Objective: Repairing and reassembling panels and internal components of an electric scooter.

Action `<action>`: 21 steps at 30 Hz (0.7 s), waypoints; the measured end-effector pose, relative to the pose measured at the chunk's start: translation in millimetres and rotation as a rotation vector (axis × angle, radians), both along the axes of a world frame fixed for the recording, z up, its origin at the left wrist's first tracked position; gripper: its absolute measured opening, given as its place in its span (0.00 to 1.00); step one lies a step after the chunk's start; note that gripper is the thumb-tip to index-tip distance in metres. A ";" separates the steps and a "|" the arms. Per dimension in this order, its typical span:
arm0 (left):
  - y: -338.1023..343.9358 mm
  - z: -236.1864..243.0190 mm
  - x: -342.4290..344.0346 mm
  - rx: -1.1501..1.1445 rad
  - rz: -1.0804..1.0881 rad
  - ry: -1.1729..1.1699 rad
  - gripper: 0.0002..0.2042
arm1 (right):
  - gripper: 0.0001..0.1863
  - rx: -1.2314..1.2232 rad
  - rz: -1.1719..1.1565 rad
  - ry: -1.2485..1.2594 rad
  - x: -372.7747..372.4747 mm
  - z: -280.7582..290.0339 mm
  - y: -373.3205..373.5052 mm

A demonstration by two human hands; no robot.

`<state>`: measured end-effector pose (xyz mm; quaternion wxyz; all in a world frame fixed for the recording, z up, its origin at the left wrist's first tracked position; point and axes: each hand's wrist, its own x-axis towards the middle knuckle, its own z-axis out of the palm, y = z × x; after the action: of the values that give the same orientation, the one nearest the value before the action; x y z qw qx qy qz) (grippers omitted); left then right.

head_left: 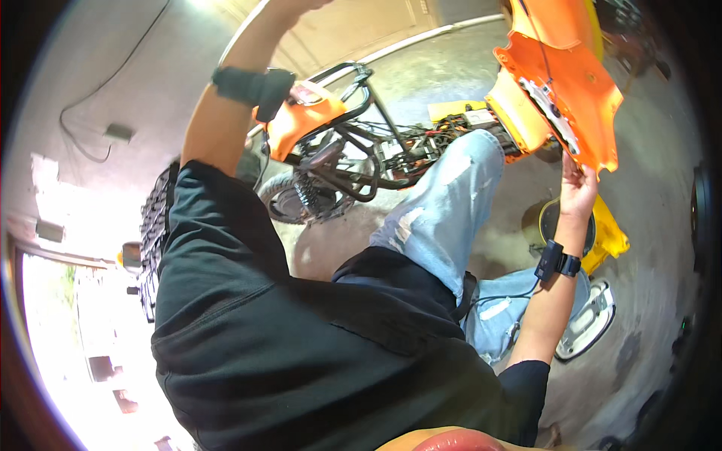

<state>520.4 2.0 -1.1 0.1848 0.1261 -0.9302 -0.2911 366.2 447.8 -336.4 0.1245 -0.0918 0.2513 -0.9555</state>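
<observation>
My right hand (579,188) is closed on the lower edge of a large orange motorbike body panel (594,105), holding it raised at the right. A pale metal-looking strip (550,113) lies along the panel's inner side. My left arm reaches up across the upper left, and only a bit of my left hand (304,4) shows at the top edge; its fingers are out of the picture. Between my arms stands a stripped motorbike (353,150) with black tubes, bare wiring and one orange cover (304,116) at its left end.
My bent knee (477,161) in torn jeans is close beside the bike. On the floor at the right are a yellow panel (605,237) and a white loop-shaped trim piece (590,323). A cable (98,98) hangs along the wall at the left, near a bright opening.
</observation>
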 end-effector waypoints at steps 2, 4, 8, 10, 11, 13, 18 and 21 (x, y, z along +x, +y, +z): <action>28.5 35.5 67.7 0.039 0.037 0.051 0.15 | 0.21 0.013 0.002 -0.005 -3.8 -1.2 -11.1; 61.2 48.2 128.5 0.051 0.068 0.097 0.15 | 0.19 0.005 0.019 0.006 -11.5 -3.8 -17.8; 118.7 6.7 205.6 0.009 -0.123 -0.046 0.16 | 0.19 -0.070 0.046 -0.062 -13.8 -11.5 -9.4; 132.6 -56.5 222.5 0.274 -0.133 -0.218 0.11 | 0.19 -0.129 0.091 -0.049 -18.0 -21.7 -10.1; 134.4 -80.6 226.2 0.132 -0.090 -0.375 0.12 | 0.18 -0.079 0.072 -0.058 -16.2 -20.3 -17.1; 114.0 -147.0 241.8 -0.066 -0.081 -0.443 0.16 | 0.20 -0.096 0.102 -0.057 -4.1 -14.3 -31.5; 51.0 -218.4 232.1 0.297 0.308 -0.778 0.18 | 0.22 -0.072 0.024 -0.004 4.6 -17.0 -1.2; 34.0 -277.8 235.1 0.521 0.144 -0.285 0.16 | 0.20 0.017 -0.057 -0.053 9.2 -8.6 -12.5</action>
<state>755.5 36.0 -279.0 0.0338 0.2743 -0.8294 -0.4855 375.3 435.4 -345.0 0.1048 -0.0579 0.2586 -0.9585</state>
